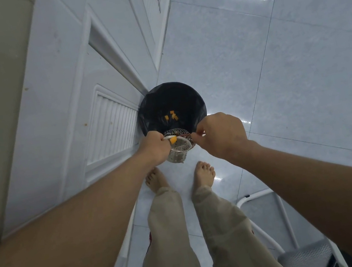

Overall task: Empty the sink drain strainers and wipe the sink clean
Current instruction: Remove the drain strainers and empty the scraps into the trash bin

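Bin [156,104]: sitting centre frame, holding orange scraps [171,115].
Left hand [155,147]: gripping perforated strainer [179,152] by its rim.
Right hand [221,136]: pinching mesh strainer [176,132] edge, beside it.

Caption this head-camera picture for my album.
Left hand holds a metal strainer, right hand pinches a mesh strainer, over a black bin holding orange scraps.

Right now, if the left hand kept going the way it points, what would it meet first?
Probably the round wire mesh strainer just ahead, then the black-lined round bin; depth is unclear.
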### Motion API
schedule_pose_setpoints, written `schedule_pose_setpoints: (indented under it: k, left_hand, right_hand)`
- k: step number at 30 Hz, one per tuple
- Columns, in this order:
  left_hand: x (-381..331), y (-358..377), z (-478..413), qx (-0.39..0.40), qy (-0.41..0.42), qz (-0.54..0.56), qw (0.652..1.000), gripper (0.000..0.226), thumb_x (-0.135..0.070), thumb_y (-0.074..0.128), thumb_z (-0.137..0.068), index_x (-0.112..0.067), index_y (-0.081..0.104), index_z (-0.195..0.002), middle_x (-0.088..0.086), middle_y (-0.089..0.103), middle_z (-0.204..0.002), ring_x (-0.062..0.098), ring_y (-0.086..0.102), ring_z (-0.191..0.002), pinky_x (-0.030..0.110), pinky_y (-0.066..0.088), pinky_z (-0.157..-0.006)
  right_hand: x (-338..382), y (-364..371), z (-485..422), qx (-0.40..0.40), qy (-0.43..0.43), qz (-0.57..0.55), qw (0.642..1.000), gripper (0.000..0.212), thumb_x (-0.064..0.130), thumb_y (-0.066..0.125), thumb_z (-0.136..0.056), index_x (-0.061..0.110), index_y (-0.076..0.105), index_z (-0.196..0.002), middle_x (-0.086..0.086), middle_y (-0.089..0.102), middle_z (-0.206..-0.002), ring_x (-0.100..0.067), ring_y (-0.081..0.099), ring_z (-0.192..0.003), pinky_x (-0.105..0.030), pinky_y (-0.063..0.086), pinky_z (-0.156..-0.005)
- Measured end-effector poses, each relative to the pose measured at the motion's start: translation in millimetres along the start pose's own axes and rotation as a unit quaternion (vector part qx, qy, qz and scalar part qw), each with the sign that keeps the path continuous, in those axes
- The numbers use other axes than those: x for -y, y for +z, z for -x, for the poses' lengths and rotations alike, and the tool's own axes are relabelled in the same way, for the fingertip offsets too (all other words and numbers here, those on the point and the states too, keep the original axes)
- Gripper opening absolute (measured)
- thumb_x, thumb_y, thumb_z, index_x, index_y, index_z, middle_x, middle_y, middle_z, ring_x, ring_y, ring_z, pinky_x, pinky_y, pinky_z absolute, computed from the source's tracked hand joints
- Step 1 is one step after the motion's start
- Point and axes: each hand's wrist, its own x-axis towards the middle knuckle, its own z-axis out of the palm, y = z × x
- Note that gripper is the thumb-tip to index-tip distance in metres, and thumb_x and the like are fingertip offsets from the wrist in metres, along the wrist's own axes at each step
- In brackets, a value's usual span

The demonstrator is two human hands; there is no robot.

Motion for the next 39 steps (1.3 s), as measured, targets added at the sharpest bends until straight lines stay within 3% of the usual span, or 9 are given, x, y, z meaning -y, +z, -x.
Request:
schedule_pose_setpoints:
  k: [8,11,13,20,27,32,34,36,39]
  left_hand:
    - [1,0,1,0.001,-0.003,0.007,1.0,0.036,-0.006,0.044,-0.096,-0.013,0.046,-0.061,0.005,0.044,-0.062,0.017,0.038,-0.057,0.027,0.03,-0.053]
    - [0,0,1,0.005,-0.005,0.008,1.0,0.035,-0.007,0.045,-0.097,-0.014,0.047,-0.062,0.005,0.045,-0.063,0.018,0.04,-0.059,0.029,0.033,-0.056]
    - [0,-1,1,0.011,-0.005,0.007,1.0,0.034,-0.006,0.044,-0.096,-0.013,0.048,-0.062,0.006,0.045,-0.063,0.02,0.041,-0.061,0.032,0.035,-0.061]
    - [5,0,-2,0.004,-0.004,0.004,1.0,0.034,-0.008,0.043,-0.097,-0.01,0.048,-0.063,0.01,0.047,-0.068,0.025,0.046,-0.068,0.034,0.037,-0.065]
    - [9,0,-3,0.005,-0.002,-0.004,1.0,0.024,-0.006,0.043,-0.094,-0.001,0.059,-0.077,0.014,0.052,-0.075,0.025,0.049,-0.072,0.034,0.039,-0.066]
    - [8,-1,-4,-0.003,0.002,0.002,1.0,0.024,-0.006,0.042,-0.093,-0.005,0.058,-0.076,0.012,0.054,-0.074,0.027,0.053,-0.074,0.036,0.044,-0.068]
    - [7,-4,-3,-0.007,0.008,0.011,1.0,0.025,-0.007,0.041,-0.095,-0.004,0.06,-0.079,0.013,0.059,-0.081,0.03,0.061,-0.083,0.042,0.054,-0.079]
    - [5,-7,-1,-0.01,0.013,0.022,1.0,0.024,-0.01,0.041,-0.097,-0.005,0.064,-0.097,0.014,0.065,-0.096,0.033,0.066,-0.096,0.046,0.057,-0.089]
    - [-4,-16,6,-0.021,0.026,0.038,0.999,0.02,-0.012,0.041,-0.098,-0.013,0.057,-0.11,0.012,0.063,-0.106,0.031,0.066,-0.097,0.039,0.058,-0.079]
  right_hand:
    - [1,-2,-4,0.014,0.002,-0.009,1.0,0.042,0.056,0.061,-0.083,0.019,0.072,-0.066,0.004,0.06,-0.052,-0.014,0.057,-0.047,-0.032,0.058,-0.054]
    - [4,1,-3,0.032,-0.007,0.001,0.999,0.047,0.063,0.064,-0.081,0.02,0.071,-0.066,0.005,0.058,-0.051,-0.013,0.055,-0.046,-0.026,0.051,-0.048]
    - [5,4,-2,0.028,-0.006,-0.002,1.0,0.044,0.061,0.065,-0.082,0.02,0.072,-0.066,0.005,0.058,-0.051,-0.012,0.055,-0.047,-0.023,0.046,-0.046]
    - [7,6,0,-0.005,0.016,-0.039,0.999,0.039,0.049,0.06,-0.089,0.02,0.073,-0.067,0.005,0.059,-0.051,-0.014,0.056,-0.046,-0.028,0.056,-0.052]
    - [0,6,-1,-0.026,0.048,-0.051,0.997,0.037,0.045,0.056,-0.09,0.019,0.074,-0.07,0.003,0.061,-0.053,-0.014,0.056,-0.048,-0.025,0.051,-0.048]
    - [-2,11,0,-0.031,0.072,-0.08,0.994,0.038,0.048,0.051,-0.094,0.02,0.072,-0.078,0.003,0.066,-0.064,-0.016,0.058,-0.054,-0.029,0.055,-0.053]
    - [-4,11,1,-0.016,0.071,-0.091,0.993,0.033,0.047,0.047,-0.098,0.023,0.066,-0.084,0.004,0.064,-0.068,-0.015,0.057,-0.057,-0.028,0.051,-0.053]
    - [-5,9,2,0.021,0.061,-0.121,0.991,0.026,0.043,0.041,-0.101,0.022,0.056,-0.095,0.002,0.064,-0.073,-0.017,0.058,-0.062,-0.032,0.05,-0.055]
    - [-4,-1,7,0.094,0.049,-0.217,0.97,0.017,0.032,0.035,-0.104,0.018,0.045,-0.108,-0.005,0.068,-0.087,-0.022,0.065,-0.076,-0.046,0.057,-0.069]
